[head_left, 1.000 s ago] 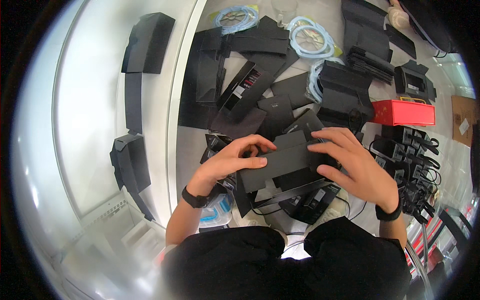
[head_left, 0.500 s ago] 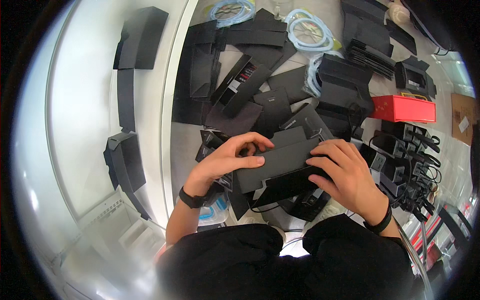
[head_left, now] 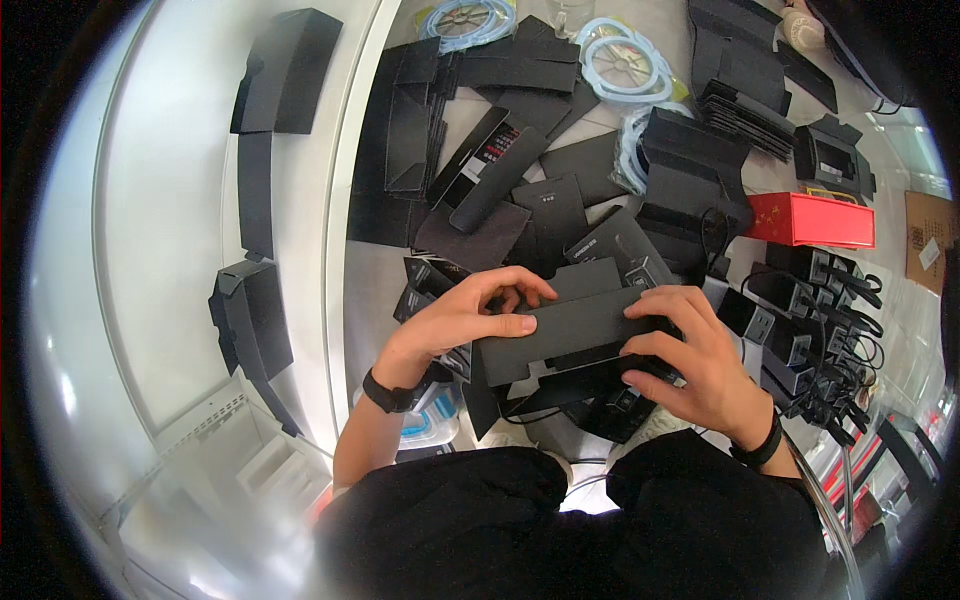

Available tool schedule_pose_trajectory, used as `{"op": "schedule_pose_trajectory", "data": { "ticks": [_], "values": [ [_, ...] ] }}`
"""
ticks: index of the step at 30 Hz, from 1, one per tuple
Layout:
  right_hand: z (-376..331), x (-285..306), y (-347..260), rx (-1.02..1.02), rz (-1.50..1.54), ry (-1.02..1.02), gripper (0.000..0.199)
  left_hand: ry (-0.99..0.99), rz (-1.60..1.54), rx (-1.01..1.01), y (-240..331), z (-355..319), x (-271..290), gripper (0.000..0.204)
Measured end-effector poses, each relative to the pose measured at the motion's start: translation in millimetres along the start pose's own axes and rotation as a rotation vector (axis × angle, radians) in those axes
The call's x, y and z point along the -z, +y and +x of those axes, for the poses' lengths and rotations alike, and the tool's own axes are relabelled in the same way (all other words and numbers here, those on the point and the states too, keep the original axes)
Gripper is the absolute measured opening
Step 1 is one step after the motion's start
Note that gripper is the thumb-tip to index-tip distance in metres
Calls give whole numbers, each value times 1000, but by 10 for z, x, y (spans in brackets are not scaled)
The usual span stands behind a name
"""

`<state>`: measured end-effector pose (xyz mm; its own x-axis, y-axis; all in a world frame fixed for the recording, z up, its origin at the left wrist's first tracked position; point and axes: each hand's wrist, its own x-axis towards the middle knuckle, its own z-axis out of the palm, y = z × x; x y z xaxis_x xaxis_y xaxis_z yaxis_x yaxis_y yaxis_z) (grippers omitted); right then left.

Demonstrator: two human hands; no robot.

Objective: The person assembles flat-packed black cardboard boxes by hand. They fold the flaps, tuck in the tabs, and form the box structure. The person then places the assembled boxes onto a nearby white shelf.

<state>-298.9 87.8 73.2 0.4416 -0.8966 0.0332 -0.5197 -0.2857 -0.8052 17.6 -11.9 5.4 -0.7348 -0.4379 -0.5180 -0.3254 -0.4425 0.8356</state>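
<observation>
"What's changed?"
"Right hand [head_left: 708,375] is lower than a second ago against the black carton [head_left: 580,328], fingers half-curled; gripping or merely touching, I can't quite tell."
"Left hand [head_left: 455,318]?"
"Pinching the carton, which sits between both."

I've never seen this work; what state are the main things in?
Black cardboard box between the hands: partly folded, near side open.
Left hand: thumb on its top panel.
Right hand: fingers at its right end.
Red rectangular box: looks shut.
Black cardboard sheets: stacked.
Black left wristband: worn.
</observation>
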Motion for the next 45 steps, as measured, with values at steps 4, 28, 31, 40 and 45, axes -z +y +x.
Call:
{"op": "schedule_pose_trajectory", "data": {
  "ticks": [4, 28, 31, 40, 45],
  "values": [
    [-57, -20, 29, 85, 27, 7, 29, 26, -69, 30, -9, -2, 6, 46],
    [-336, -478, 187, 163, 52, 220, 34, 0, -144, -85, -237, -169, 104, 61],
    [-300, -493, 174, 167, 45, 221, 33, -37, -101, -141, -199, -217, 65, 72],
    [-236, -457, 107, 139, 2, 152, 34, -94, 22, -66, -189, -177, 25, 82],
    [-188, -416, 57, 145, -5, 46, 43, -82, 18, -59, -236, -155, 34, 82]
  ]
}}
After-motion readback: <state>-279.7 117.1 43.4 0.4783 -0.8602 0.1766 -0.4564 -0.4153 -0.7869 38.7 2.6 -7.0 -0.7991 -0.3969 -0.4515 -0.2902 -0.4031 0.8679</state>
